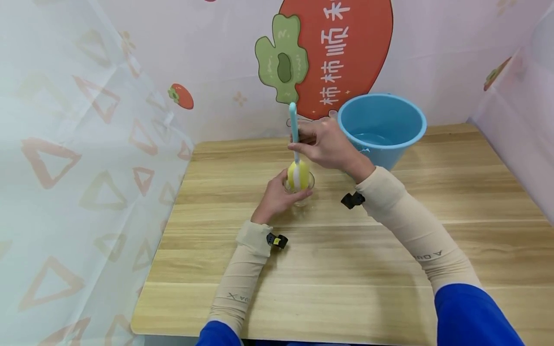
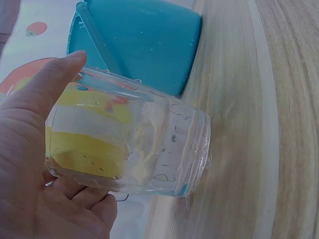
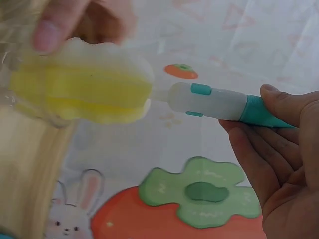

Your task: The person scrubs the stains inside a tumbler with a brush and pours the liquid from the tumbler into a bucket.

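Note:
My left hand (image 1: 277, 194) is wrapped round a clear glass cup (image 2: 164, 129), which has water drops on its wall and its base right at the wooden tabletop. In my right hand (image 1: 322, 143) is a sponge cup brush, its teal and white handle (image 3: 214, 102) pinched between thumb and fingers. The brush points downward, with its yellow and white sponge head (image 1: 298, 175) partly inside the cup's mouth. Through the glass in the left wrist view, the sponge fills the upper part of the cup, short of its base.
A blue bucket (image 1: 383, 120) stands at the back right of the wooden table (image 1: 346, 288), just beyond my right wrist. Behind the table hangs a printed cloth (image 1: 233, 57), and another patterned sheet (image 1: 86, 192) runs along the left side.

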